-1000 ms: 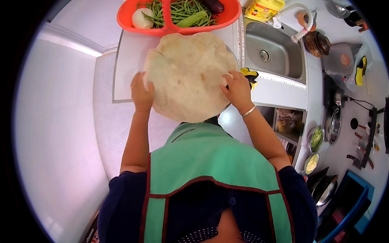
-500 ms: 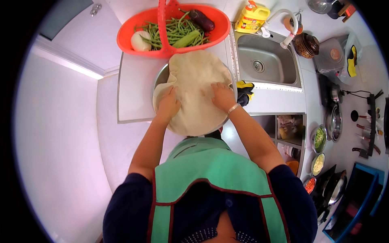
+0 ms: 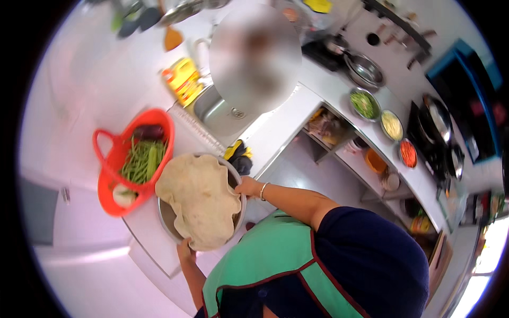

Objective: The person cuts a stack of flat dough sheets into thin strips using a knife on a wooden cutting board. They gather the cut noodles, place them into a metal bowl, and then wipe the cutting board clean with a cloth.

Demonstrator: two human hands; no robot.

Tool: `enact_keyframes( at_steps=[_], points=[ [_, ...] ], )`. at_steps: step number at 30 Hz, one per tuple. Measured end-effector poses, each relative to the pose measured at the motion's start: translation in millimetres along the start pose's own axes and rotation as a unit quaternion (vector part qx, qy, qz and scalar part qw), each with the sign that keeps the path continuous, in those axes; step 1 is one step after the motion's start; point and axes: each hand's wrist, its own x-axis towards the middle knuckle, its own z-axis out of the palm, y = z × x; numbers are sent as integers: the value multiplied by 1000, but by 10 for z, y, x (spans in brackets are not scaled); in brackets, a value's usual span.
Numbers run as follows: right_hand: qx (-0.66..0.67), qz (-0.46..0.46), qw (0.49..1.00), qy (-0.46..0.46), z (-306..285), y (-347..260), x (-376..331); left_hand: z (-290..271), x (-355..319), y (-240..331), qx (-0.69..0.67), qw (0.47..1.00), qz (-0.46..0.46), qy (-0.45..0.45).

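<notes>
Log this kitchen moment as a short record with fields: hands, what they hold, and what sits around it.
left hand: at the near edge of the flatbread
right hand: on the flatbread's far right edge
flatbread: large, pale, round, draped over a metal bowl
bowl position: on the white counter
beside it: red basket with green beans
behind: steel sink, yellow carton

Head cam, downward (tilted), close-up
</notes>
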Motion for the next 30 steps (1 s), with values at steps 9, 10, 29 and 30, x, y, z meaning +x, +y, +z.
enact_keyframes(
  at_steps=[9,10,29,30],
  points=[
    [31,-74,991,111,-1820,-276,-805,2102,-424,389,72,991,1,-111],
    [20,-84,988,125,-2143,-326,-893,2441,-434,370,60,988,-8,-140],
    [39,-240,807,538,-6963,-822,-595,6813,633,-268,21,962,-38,-271],
    [14,-227,789,570,-7147,-883,-451,6949,689,-299,21,966,-26,-256]
  ],
)
